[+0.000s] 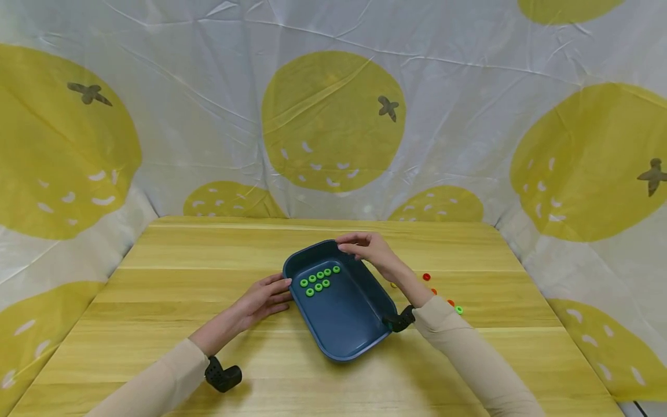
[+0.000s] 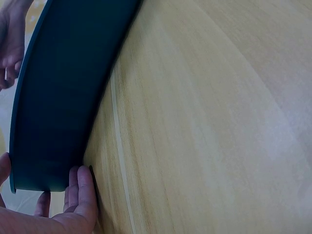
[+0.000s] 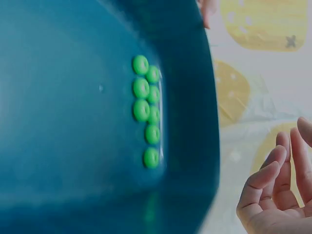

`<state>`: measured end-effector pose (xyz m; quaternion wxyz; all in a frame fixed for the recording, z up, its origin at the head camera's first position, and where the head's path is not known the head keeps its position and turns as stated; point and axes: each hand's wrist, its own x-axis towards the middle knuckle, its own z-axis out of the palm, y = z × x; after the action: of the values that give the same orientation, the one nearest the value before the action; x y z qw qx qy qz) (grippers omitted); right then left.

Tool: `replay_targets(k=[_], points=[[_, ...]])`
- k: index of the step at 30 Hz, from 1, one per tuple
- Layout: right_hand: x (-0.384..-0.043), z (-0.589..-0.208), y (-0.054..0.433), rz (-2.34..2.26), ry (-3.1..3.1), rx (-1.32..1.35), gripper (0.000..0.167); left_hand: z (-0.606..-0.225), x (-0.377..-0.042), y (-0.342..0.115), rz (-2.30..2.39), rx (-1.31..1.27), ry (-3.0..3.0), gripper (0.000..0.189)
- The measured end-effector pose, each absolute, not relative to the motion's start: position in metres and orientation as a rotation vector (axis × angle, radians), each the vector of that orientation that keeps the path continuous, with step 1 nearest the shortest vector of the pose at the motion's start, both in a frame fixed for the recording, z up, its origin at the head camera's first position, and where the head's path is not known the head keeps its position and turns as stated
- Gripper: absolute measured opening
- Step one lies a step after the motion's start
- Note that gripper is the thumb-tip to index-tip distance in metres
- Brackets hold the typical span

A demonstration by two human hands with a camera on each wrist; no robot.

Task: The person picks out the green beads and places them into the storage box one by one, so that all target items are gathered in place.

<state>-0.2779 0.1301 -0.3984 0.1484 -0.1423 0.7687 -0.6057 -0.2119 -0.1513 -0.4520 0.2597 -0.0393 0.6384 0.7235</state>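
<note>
A dark blue rectangular tray (image 1: 346, 324) stands at an angle on the table. Inside, near its far end, several small green ring-shaped beads (image 1: 320, 275) lie in two rows. My left hand (image 1: 263, 298) holds the tray's far left corner, thumb at the rim and fingers against the outer wall and low edge (image 2: 80, 200). My right hand (image 1: 372, 252) hovers by the far right corner, its forearm crossing over the tray's right side. In the right wrist view this hand (image 3: 278, 190) is apart from the wall, fingers loosely bent, nothing visible between them.
Right of the tray, partly behind the right forearm, lie loose beads: a red one (image 1: 427, 277), orange ones (image 1: 450, 302), a green one (image 1: 459, 310) and a yellow one (image 1: 393, 285). A fruit-patterned cloth (image 1: 333, 121) hangs around the wooden table (image 1: 208, 255).
</note>
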Motion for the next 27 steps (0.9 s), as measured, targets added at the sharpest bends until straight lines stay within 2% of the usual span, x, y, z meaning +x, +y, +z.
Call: replay_targets(k=[5, 15, 22, 27], points=[[-0.274, -0.396, 0.162, -1.737, 2.222, -0.3, 0.041, -0.451, -0.211, -0.155, 1.971, -0.053, 1.706, 0.084], [-0.249, -0.409, 0.244, -1.714, 2.31, -0.128, 0.042, -0.45, -0.211, -0.149, 1.949, -0.135, 1.747, 0.069], [-0.225, -0.422, 0.292, -1.756, 2.291, -0.062, 0.033, -0.451, -0.212, -0.149, 1.952, -0.137, 1.744, 0.068], [-0.21, -0.43, 0.317, -1.667, 2.389, -0.009, 0.041, -0.45, -0.212, -0.149, 1.951, -0.138, 1.744, 0.069]])
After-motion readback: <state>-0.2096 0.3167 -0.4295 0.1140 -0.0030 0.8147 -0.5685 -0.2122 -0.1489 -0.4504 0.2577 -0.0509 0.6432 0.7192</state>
